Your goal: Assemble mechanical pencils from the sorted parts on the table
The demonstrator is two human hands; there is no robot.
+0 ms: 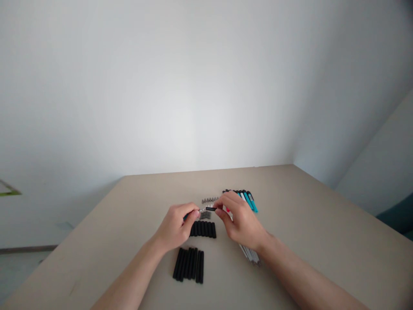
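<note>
My left hand (177, 224) is closed in a pinch on a pen part; a thin silvery end shows past its fingertips and a bit of teal shows at the fingers, the rest being hidden. Level with it, my right hand (237, 217) pinches a short black pen tube (211, 209) from the right. The tube's left end points at the silvery end, very close to it; whether they touch I cannot tell. Beneath the hands lie small metal cone tips (209, 200), small springs (205, 215) and a row of short black tubes (204, 229).
Longer black tubes (189, 264) lie nearer me on the beige table (155, 189). Thin white refills (251, 255) are partly under my right forearm. Several teal, white and black pen barrels (251, 201) lie behind the right hand. A pale wall (193, 86) rises behind the table.
</note>
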